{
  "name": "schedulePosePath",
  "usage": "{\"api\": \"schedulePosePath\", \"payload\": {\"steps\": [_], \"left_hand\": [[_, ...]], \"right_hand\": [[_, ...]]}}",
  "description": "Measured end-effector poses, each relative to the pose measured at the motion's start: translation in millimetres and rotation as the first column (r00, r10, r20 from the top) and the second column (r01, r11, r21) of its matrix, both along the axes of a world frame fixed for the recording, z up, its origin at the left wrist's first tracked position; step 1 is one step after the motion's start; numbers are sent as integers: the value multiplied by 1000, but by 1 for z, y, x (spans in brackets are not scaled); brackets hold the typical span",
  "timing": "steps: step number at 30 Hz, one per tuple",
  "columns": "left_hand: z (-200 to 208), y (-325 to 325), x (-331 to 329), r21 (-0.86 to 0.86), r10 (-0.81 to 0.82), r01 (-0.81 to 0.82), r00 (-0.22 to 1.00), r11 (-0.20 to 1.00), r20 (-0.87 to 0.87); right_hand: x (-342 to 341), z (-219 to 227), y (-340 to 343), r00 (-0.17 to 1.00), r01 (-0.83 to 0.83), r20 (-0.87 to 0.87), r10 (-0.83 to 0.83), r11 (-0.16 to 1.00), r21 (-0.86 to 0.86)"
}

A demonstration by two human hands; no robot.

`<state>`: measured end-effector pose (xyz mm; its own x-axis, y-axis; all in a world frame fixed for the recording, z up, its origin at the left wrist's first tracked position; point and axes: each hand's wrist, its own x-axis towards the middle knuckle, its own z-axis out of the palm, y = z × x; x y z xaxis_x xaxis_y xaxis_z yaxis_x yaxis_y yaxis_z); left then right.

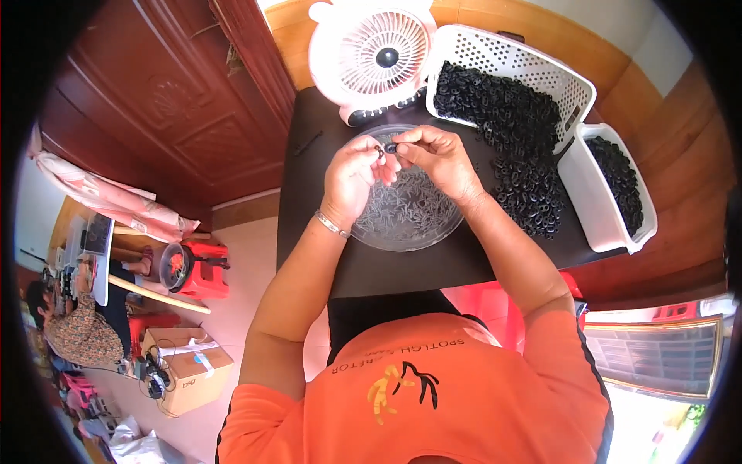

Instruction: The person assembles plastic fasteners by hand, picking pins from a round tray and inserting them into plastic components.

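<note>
Over a round clear tray (408,246) my two hands are close together, fingertips almost touching. My left hand (352,176) is closed, pinching a small dark ring-like piece (379,152) between thumb and finger. Between thumb and forefinger, my right hand (439,158) pinches a small black oval link (392,148). Whether the two pieces are joined is too small to tell. Below my hands the tray holds many small clear plastic pieces (406,205). A loose heap of black links (529,193) lies on the dark table, right of my right hand.
A white perforated basket (568,81), tipped toward me, spills black links onto the table (309,232). Beside it a white bin (591,205) holds more. A pink and white fan (386,58) stands behind the tray. At far left another person (85,332) sits near a cardboard box (189,367).
</note>
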<state>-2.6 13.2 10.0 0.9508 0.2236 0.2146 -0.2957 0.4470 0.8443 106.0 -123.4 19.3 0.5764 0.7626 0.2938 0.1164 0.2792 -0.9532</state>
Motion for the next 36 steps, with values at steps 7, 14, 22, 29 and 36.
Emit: {"api": "schedulePosePath", "payload": {"steps": [7,14,22,29,36], "left_hand": [[-2,2,2,66,38,-38,999,997,-5],[2,-3,1,98,25,-25,1000,995,-4],[3,-6,-1,100,40,-41,999,994,10],[0,-13,2,228,263,-231,957,946,-123],[-1,-15,1,290,291,-237,943,927,-159]], "right_hand": [[1,1,-1,995,-72,-66,72,997,2],[7,-2,-4,960,-169,-226,165,986,0],[9,-1,-6,900,-220,-373,227,974,60],[9,0,-8,897,-193,-397,197,980,51],[7,-3,-6,940,-133,-312,139,990,41]]}}
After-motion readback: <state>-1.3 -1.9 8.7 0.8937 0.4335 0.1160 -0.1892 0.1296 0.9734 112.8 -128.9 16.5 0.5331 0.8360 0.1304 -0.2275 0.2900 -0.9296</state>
